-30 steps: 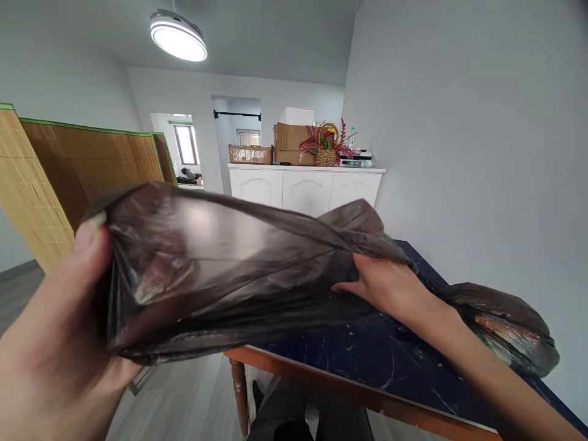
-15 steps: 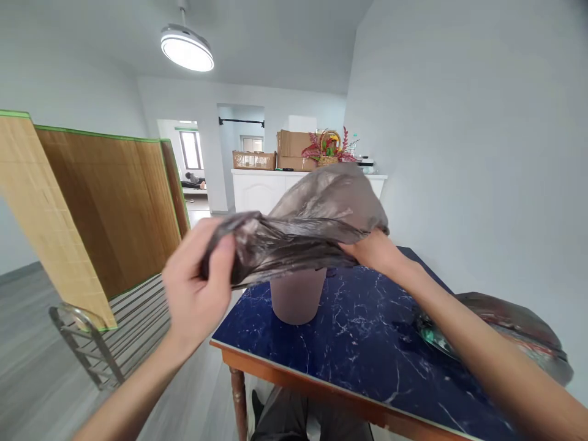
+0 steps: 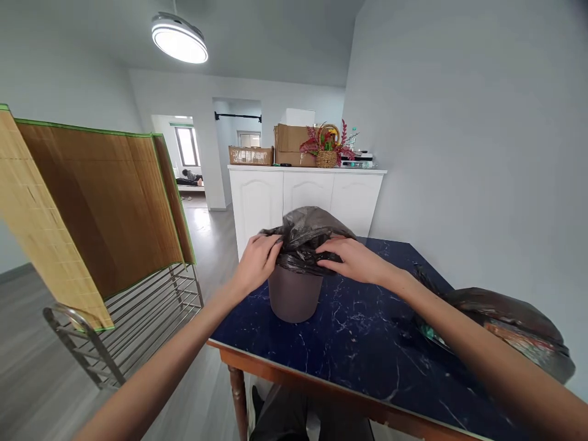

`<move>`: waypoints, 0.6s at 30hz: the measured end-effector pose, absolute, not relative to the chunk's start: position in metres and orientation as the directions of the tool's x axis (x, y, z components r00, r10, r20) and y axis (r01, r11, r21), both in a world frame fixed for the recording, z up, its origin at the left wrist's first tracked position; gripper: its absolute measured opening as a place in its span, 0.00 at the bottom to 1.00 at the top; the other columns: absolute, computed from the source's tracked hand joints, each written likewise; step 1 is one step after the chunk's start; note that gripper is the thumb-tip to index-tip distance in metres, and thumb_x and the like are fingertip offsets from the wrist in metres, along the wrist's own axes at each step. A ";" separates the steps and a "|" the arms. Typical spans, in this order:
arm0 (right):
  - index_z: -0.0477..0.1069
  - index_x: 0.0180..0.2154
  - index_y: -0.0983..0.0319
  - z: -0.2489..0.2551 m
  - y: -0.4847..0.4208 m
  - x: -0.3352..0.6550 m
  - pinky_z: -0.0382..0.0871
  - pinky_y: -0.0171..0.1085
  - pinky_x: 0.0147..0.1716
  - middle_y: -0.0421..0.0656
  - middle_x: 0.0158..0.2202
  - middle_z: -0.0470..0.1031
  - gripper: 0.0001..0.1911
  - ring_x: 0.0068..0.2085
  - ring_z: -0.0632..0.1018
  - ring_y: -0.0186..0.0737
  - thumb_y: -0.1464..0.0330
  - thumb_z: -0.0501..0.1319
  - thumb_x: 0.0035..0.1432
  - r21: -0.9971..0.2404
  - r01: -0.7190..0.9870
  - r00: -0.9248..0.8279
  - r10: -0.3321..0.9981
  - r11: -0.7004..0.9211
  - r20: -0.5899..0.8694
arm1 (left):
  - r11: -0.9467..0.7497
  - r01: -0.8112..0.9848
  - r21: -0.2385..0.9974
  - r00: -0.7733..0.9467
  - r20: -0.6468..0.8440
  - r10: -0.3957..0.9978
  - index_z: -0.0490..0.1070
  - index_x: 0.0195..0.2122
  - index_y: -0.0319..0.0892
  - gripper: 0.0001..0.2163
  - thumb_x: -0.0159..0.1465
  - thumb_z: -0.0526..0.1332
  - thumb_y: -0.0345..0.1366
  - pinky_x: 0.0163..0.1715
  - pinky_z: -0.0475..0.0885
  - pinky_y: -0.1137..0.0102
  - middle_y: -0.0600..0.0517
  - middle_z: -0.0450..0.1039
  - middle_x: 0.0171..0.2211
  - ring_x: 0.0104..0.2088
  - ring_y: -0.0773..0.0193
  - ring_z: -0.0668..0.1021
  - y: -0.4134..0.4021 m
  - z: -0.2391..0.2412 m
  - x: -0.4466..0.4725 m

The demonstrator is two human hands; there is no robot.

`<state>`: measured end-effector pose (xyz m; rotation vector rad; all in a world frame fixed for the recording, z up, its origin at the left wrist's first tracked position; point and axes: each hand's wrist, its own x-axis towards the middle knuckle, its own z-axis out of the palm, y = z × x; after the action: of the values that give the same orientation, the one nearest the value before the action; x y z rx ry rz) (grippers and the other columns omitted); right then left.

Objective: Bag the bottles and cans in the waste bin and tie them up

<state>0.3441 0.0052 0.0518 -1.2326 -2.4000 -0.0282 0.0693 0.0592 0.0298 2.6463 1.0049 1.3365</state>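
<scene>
A dark, thin plastic garbage bag (image 3: pixel 307 236) lies bunched over the top of a brownish-grey trash bin (image 3: pixel 296 294), which stands upright on the table. The bin's mouth is hidden under the bag. My left hand (image 3: pixel 261 260) is at the bin's left rim, its fingers closed on the bag's edge. On the right side, my right hand (image 3: pixel 349 258) has its thumb and fingers on the folds of the same bag, closed around them. The bag's upper part puffs up behind both hands.
The dark blue marbled table (image 3: pixel 349 343) has a wooden edge. A filled dark plastic bag (image 3: pixel 509 324) lies at its right, near the wall. To the left stands a metal rack (image 3: pixel 151 318) with a bamboo mat (image 3: pixel 105 202). A white cabinet (image 3: pixel 307 187) holds boxes and a flower basket (image 3: pixel 326 158).
Both hands have come down and closer together, bringing the stretched bag from above the bin onto its rim. The bag now sits bunched around the bin's top.
</scene>
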 end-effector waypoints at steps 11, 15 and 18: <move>0.82 0.52 0.57 0.098 -0.044 0.355 0.75 0.45 0.50 0.44 0.48 0.85 0.25 0.46 0.83 0.46 0.52 0.51 0.76 -0.351 0.694 -0.580 0.777 0.628 0.243 | -0.725 0.344 0.597 0.274 0.674 0.686 0.76 0.39 0.44 0.17 0.77 0.52 0.47 0.41 0.69 0.66 0.51 0.78 0.32 0.35 0.57 0.77 0.005 0.041 0.094; 0.78 0.60 0.55 0.111 -0.017 0.338 0.77 0.42 0.49 0.45 0.56 0.83 0.22 0.51 0.83 0.47 0.56 0.56 0.73 -0.344 0.717 -0.603 0.787 0.606 0.130 | -0.589 -0.080 0.804 0.118 0.594 0.795 0.79 0.46 0.43 0.18 0.74 0.59 0.53 0.53 0.72 0.64 0.48 0.83 0.45 0.48 0.53 0.80 0.005 0.056 0.096; 0.77 0.62 0.54 0.106 0.016 0.316 0.79 0.40 0.48 0.46 0.61 0.80 0.24 0.56 0.82 0.48 0.64 0.67 0.65 -0.263 0.764 -0.619 0.784 0.590 -0.039 | -0.445 -0.316 0.838 0.081 0.491 0.868 0.79 0.51 0.43 0.19 0.69 0.65 0.53 0.59 0.72 0.61 0.46 0.83 0.51 0.54 0.51 0.81 0.013 0.065 0.091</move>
<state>0.3162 0.0159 0.1064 -1.3310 -2.7284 0.3921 0.0910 0.0128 0.0651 1.3918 0.5964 1.5525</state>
